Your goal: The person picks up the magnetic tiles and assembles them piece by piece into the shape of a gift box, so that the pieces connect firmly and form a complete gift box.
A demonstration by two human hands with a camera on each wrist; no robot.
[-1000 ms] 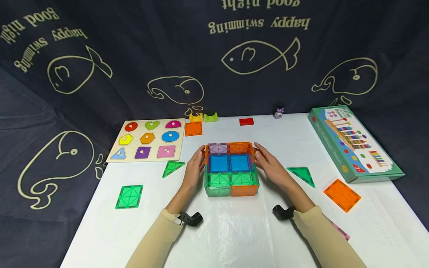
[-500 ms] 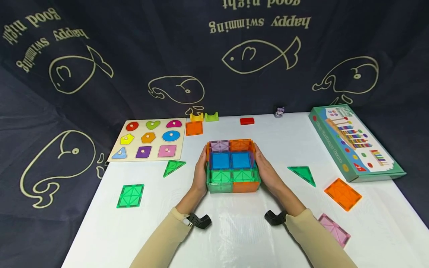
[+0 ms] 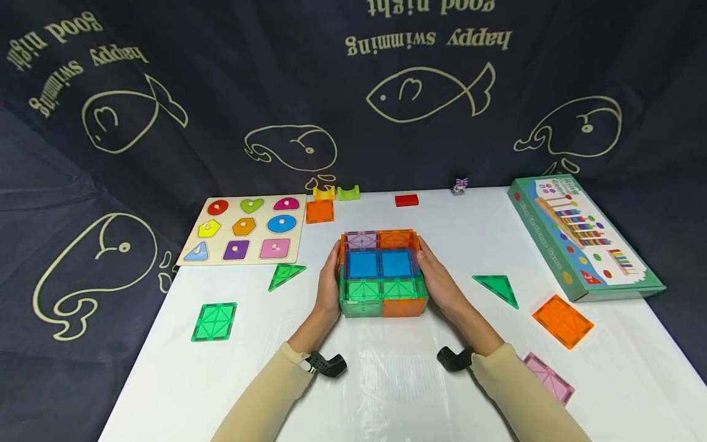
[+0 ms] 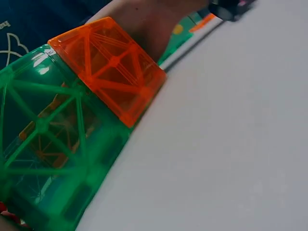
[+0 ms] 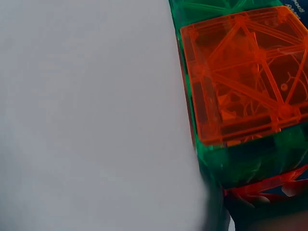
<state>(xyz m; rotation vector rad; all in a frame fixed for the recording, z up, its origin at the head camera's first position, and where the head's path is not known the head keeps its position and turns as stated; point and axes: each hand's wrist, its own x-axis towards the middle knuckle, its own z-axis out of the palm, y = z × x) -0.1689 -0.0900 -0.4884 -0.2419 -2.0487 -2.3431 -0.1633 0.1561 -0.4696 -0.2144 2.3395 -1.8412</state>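
Observation:
An open-topped box of see-through magnetic tiles (image 3: 361,308) sits on the white table, with blue and green squares seen inside and green, orange and purple walls. My left hand (image 3: 329,283) lies along its left side and presses it, fingers rather straight. Against the right side rests my right hand (image 3: 440,279), also with extended fingers; parts of both hands' fingers are hidden. In the left wrist view an orange tile (image 4: 113,67) shows beside green ones on the near wall. The right wrist view has an orange square tile (image 5: 250,77) close up.
Loose tiles lie around: green square (image 3: 214,322), green triangles (image 3: 285,275) (image 3: 499,290), orange squares (image 3: 563,321) (image 3: 320,212), pink square (image 3: 549,379). A shape puzzle board (image 3: 256,239) is back left, a green game box (image 3: 585,239) right. Small blocks (image 3: 406,201) line the back.
Over the last second both hands have closed in flat on the box's sides, and it has shifted slightly away from me. In the last half second hardly anything moved.

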